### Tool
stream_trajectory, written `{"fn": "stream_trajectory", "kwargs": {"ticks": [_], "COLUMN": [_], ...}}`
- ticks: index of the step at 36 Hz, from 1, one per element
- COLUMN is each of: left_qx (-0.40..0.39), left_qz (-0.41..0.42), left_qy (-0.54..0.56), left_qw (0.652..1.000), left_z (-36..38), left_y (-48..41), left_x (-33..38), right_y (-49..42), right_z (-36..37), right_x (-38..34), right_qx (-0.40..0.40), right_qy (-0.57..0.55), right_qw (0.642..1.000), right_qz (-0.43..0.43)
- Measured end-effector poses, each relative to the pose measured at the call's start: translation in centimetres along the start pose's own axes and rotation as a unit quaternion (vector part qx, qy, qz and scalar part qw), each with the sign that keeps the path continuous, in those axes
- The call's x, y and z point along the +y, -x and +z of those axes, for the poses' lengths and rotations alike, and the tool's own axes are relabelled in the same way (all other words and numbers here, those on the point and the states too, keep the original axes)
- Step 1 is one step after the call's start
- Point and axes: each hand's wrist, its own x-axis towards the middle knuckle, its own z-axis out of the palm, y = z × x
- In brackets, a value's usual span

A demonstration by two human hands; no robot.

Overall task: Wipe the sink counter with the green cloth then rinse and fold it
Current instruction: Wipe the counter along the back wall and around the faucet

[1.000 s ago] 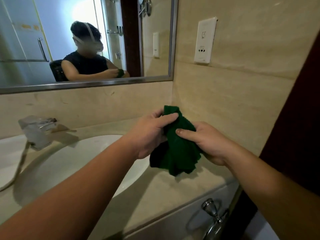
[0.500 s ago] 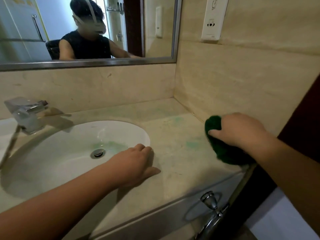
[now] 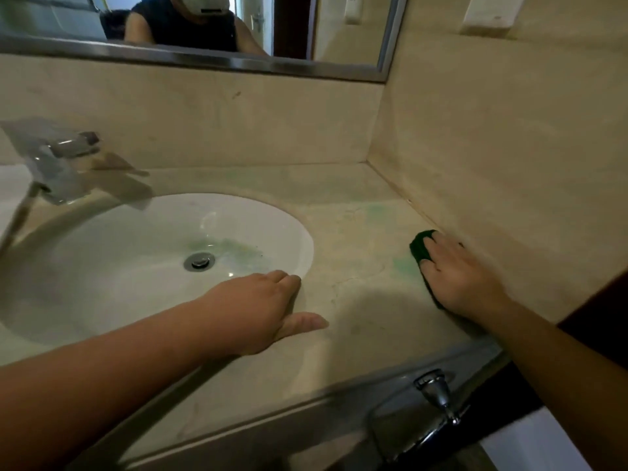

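Green cloth (image 3: pixel 420 247) under right hand (image 3: pixel 458 277), flat on counter (image 3: pixel 353 239) by wall.

Two hands (image 3: pixel 258 311) (image 3: pixel 465 282), one green cloth (image 3: pixel 420 247), one sink (image 3: pixel 136 226), one faucet (image 3: pixel 57 164).

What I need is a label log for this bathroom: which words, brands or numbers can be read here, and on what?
No text can be read in this view.
On the white wall plate: one tiny dark mark, too small to read.
On the switch plate reflected in the mirror: nothing legible, blurred.
On the tap and the basin: no marking shows.
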Motion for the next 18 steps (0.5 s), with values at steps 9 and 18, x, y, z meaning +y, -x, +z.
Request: {"fn": "stream_trajectory", "kwargs": {"ticks": [9, 18], "left_qx": [-0.092, -0.121], "left_qz": [-0.012, -0.023], "left_qy": [0.018, 0.051], "left_qw": [0.996, 0.991], "left_z": [-2.3, -2.9], "left_y": [2.8, 4.2], "left_x": [-1.6, -0.8], "right_y": [-0.9, -1.0], "right_z": [2.1, 0.6], "right_x": [-6.6, -20.6], "right_qx": [0.048, 0.007], "right_qy": [0.010, -0.146], "right_qw": [0.999, 0.989], "right_qz": [-0.021, -0.018]}}
